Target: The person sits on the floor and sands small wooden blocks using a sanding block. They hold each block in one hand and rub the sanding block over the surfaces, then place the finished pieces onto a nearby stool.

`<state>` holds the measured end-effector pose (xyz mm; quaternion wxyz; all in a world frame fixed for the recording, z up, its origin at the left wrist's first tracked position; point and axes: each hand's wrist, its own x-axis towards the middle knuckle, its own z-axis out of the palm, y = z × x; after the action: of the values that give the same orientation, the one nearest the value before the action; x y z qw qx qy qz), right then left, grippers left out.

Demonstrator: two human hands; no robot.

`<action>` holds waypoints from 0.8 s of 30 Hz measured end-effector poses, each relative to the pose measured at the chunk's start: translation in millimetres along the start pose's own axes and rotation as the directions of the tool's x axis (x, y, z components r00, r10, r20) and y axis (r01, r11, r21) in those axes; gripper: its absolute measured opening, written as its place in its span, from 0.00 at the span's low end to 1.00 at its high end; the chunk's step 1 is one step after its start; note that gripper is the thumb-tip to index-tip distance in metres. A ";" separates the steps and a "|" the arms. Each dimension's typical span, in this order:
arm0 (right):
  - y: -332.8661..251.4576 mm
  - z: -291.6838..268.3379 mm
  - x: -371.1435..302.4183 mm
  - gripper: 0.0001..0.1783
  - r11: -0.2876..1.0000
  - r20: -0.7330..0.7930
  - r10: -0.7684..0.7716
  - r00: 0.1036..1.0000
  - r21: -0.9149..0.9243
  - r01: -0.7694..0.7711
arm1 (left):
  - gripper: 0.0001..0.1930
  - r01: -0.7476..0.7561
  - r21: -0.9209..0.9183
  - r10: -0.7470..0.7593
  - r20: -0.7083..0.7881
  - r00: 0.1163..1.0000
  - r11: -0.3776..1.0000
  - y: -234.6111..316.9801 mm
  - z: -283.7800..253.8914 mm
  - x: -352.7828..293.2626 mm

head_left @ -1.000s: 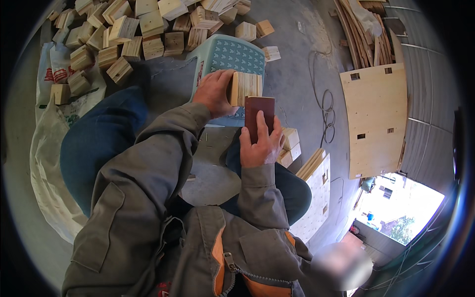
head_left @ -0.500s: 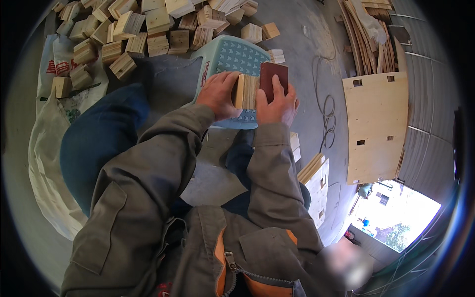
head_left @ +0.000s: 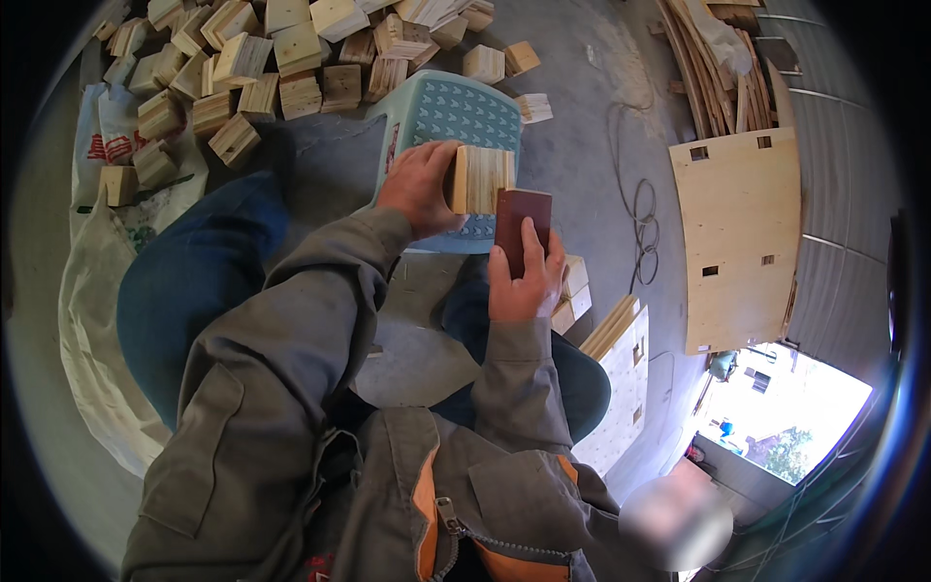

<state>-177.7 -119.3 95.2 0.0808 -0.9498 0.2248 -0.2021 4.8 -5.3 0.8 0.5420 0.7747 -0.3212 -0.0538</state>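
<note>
My left hand (head_left: 421, 188) grips a layered plywood block (head_left: 483, 181) from its left side, holding it over a light blue plastic stool (head_left: 464, 109). The block's striped edge faces up and its pale face shows at the left. In my right hand (head_left: 529, 283) is a flat reddish-brown sanding block (head_left: 525, 215), with the fingers and thumb closed about its lower part. Its upper end is at the lower right corner of the plywood block; whether the two touch, I cannot tell.
Many similar wooden blocks (head_left: 300, 95) lie heaped beyond the stool. A white woven sack (head_left: 97, 325) is on the left. At the right are a looped cable (head_left: 642, 221), a plywood panel with square holes (head_left: 739, 233) and stacked boards (head_left: 621, 373). More blocks (head_left: 576, 291) sit near my right knee.
My right hand has moved down toward me with the sanding block, away from the plywood block's right side. The plywood block and my left hand have barely shifted.
</note>
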 end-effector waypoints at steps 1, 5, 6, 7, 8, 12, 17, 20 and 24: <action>1.6 7.4 9.2 0.36 1.000 0.000 -0.004 1.000 0.008 0.004 | 0.48 -0.005 0.000 0.005 0.001 1.000 1.000 -0.1 -0.5 -0.3; 2.5 33.3 72.4 0.33 0.997 -0.004 -0.054 0.999 -0.055 0.054 | 0.49 0.012 0.011 -0.012 -0.017 1.000 1.000 1.2 -2.4 -1.5; 3.9 40.4 90.0 0.33 0.998 0.017 -0.024 1.000 -0.049 0.025 | 0.49 0.017 0.011 -0.017 -0.011 1.000 1.000 2.5 -2.8 -1.8; 2.8 46.7 108.0 0.33 0.999 0.040 0.002 0.999 -0.039 0.000 | 0.50 0.024 0.016 -0.024 -0.008 1.000 1.000 2.5 -3.3 -2.0; 1.9 49.5 123.4 0.33 0.999 0.059 0.028 0.998 -0.036 -0.026 | 0.50 0.018 0.010 -0.018 -0.004 1.000 1.000 3.0 -2.4 -0.3; 1.3 52.7 148.5 0.34 0.997 0.134 0.071 0.988 -0.040 -0.066 | 0.50 0.018 0.016 -0.018 -0.009 1.000 1.000 4.3 -2.5 -1.4; 0.8 43.2 86.3 0.34 1.000 0.045 0.004 0.999 0.021 -0.005 | 0.50 0.026 0.006 -0.026 -0.005 1.000 1.000 3.4 -1.1 -1.6; -19.3 22.2 35.3 0.35 0.999 0.030 -0.042 0.999 0.034 0.041 | 0.50 0.016 0.013 -0.016 -0.019 1.000 1.000 3.0 -1.8 -0.4; -21.6 1.5 -0.3 0.35 0.997 0.056 -0.056 0.997 0.048 0.053 | 0.50 0.013 0.017 -0.013 -0.011 1.000 1.000 3.1 -0.1 -0.1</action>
<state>-168.8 -99.9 99.0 0.1037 -0.9588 0.1917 -0.1820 3.4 -5.9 3.5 0.5366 0.7817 -0.3137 -0.0502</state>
